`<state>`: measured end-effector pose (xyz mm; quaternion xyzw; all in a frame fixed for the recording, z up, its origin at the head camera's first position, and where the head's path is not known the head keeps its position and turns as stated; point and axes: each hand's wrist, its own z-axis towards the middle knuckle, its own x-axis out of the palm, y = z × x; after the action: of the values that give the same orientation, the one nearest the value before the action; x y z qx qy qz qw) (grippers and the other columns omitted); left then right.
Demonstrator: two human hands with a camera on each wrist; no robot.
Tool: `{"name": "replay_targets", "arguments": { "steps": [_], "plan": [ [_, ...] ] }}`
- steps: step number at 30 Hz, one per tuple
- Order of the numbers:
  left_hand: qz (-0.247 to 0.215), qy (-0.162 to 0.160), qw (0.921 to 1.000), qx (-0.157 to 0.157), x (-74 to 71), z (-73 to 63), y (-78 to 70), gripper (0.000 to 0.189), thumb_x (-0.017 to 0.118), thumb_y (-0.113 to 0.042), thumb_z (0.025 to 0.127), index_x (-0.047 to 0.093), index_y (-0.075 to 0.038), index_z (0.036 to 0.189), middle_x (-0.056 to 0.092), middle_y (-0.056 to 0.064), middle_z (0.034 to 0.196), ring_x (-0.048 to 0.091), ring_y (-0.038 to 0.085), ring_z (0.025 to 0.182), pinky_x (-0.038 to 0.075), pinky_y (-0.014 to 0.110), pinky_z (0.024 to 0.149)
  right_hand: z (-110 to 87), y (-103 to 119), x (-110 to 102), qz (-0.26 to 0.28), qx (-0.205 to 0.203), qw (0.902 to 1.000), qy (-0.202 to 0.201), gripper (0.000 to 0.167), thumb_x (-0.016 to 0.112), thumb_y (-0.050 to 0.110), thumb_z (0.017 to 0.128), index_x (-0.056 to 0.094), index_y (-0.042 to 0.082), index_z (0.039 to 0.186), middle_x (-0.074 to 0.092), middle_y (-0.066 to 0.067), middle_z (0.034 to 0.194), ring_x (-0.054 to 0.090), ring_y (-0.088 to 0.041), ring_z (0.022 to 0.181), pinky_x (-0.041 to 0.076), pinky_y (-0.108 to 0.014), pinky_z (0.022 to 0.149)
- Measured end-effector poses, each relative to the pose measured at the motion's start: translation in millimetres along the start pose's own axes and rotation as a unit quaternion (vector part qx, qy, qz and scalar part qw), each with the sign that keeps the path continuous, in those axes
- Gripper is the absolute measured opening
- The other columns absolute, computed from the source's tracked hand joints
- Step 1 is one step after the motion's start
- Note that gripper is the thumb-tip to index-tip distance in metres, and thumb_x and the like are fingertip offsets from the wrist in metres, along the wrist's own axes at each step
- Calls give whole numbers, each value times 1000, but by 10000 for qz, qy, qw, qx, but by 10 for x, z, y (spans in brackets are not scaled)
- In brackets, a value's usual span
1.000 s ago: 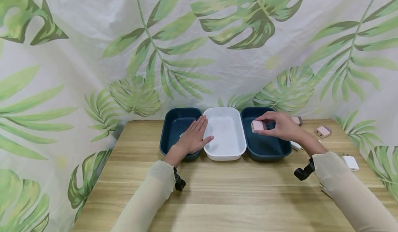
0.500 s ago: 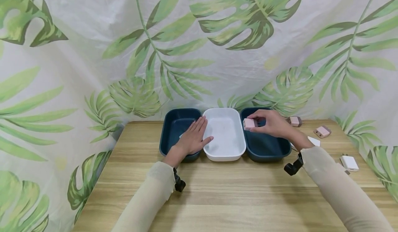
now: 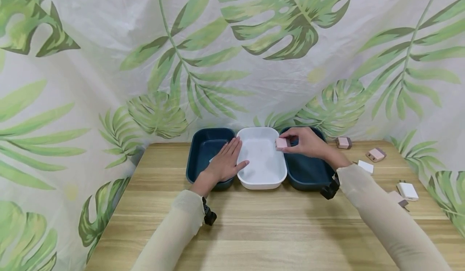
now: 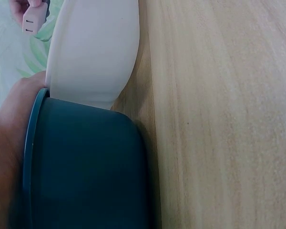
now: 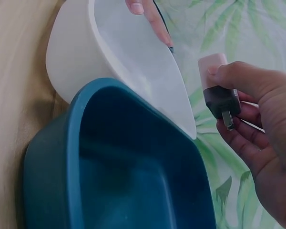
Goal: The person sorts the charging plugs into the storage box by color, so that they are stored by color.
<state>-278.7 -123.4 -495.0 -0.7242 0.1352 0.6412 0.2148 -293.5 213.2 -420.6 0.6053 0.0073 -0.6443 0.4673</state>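
Note:
My right hand (image 3: 308,142) pinches a pink and dark grey USB wall charger (image 3: 281,143) between thumb and fingers. It is held above the rim between the white bin (image 3: 262,174) and the right dark blue bin (image 3: 308,170). In the right wrist view a metal prong sticks out of the charger's (image 5: 213,71) dark end. My left hand (image 3: 224,162) lies with straight fingers over the adjoining rims of the left dark blue bin (image 3: 201,148) and the white bin. A small pale item in that left bin is mostly hidden by the hand.
The three bins stand side by side at the back of the wooden table (image 3: 261,230). On the right lie pink chargers (image 3: 343,142) and white chargers (image 3: 407,191), one partly behind the right sleeve. A leaf-print cloth (image 3: 218,61) hangs behind.
My right hand has carried the pink charger leftward, from over the right blue bin to the white bin's right edge. More chargers on the right have come into sight. The left hand has stayed put.

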Motion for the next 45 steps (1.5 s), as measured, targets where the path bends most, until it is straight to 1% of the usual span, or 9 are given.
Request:
{"name": "replay_targets", "arguments": {
  "steps": [3, 8, 15, 18, 23, 26, 30, 36, 45],
  "plan": [
    [1, 22, 10000, -22, 10, 0, 0, 89, 30, -67, 110, 0, -9, 171, -9, 4, 179, -9, 20, 165, 0, 40, 133, 63, -7, 38, -10, 45, 10000, 56, 42, 90, 22, 87, 78, 5, 123, 77, -7, 112, 68, -18, 91, 59, -32, 80],
    [-3, 49, 10000, -42, -2, -11, -8, 89, 29, -67, 110, -2, -10, 171, -8, 4, 179, -9, 21, 165, 0, 40, 133, 163, 10, 90, 73, 185, 9996, 192, 42, 90, 24, 88, 78, 5, 124, 77, -7, 112, 68, -19, 93, 60, -38, 83],
    [-36, -85, 10000, -4, -18, -22, -28, 88, 32, -65, 110, 3, -8, 171, -4, 6, 179, -5, 22, 165, 4, 42, 133, 282, -7, 175, -26, 194, 9991, 384, 42, 89, 25, 89, 78, 5, 124, 76, -8, 110, 65, -21, 90, 58, -38, 81],
    [-25, -92, 10000, -5, 3, -13, -18, 89, 31, -65, 110, 2, -8, 171, -5, 6, 179, -5, 22, 165, 3, 41, 133, 330, -32, 215, 58, 229, 9988, 437, 41, 89, 23, 89, 78, 4, 124, 76, -8, 109, 66, -22, 91, 60, -41, 84],
    [-82, -38, 9999, -49, 28, 10, -4, 88, 30, -66, 110, -1, -10, 171, -8, 4, 179, -9, 20, 165, 0, 40, 133, 429, -50, 277, 133, 336, 9980, 525, 42, 88, 24, 89, 78, 5, 125, 76, -8, 113, 64, -22, 94, 60, -41, 88],
    [-121, -128, 9998, 4, 23, -2, -8, 88, 31, -65, 110, 3, -8, 171, -6, 5, 179, -7, 21, 165, 3, 41, 133, 482, -57, 315, 160, 336, 9977, 575, 43, 88, 25, 89, 78, 6, 126, 76, -7, 114, 65, -22, 95, 61, -42, 90],
    [-96, -239, 9996, 63, 9, -26, -20, 88, 32, -64, 110, 7, -6, 171, -2, 7, 179, -3, 23, 165, 6, 43, 133, 529, -96, 371, 247, 287, 9973, 622, 43, 89, 21, 88, 78, 4, 126, 76, -8, 113, 67, -22, 96, 61, -46, 94],
    [-64, -188, 9998, 40, -19, -46, -37, 88, 31, -65, 110, 5, -7, 171, -2, 7, 179, -3, 23, 166, 6, 42, 134, 578, -167, 447, 411, 357, 9961, 698, 40, 89, 15, 88, 78, 2, 123, 77, -10, 111, 69, -23, 97, 61, -50, 95],
    [-142, -177, 9997, 70, -1, -25, -12, 87, 32, -64, 110, 4, -7, 171, -3, 7, 179, -4, 23, 165, 5, 43, 134, 665, -181, 549, 525, 536, 9941, 781, 39, 88, 15, 88, 77, 1, 124, 77, -9, 111, 70, -23, 100, 61, -44, 95]
  ]
}}
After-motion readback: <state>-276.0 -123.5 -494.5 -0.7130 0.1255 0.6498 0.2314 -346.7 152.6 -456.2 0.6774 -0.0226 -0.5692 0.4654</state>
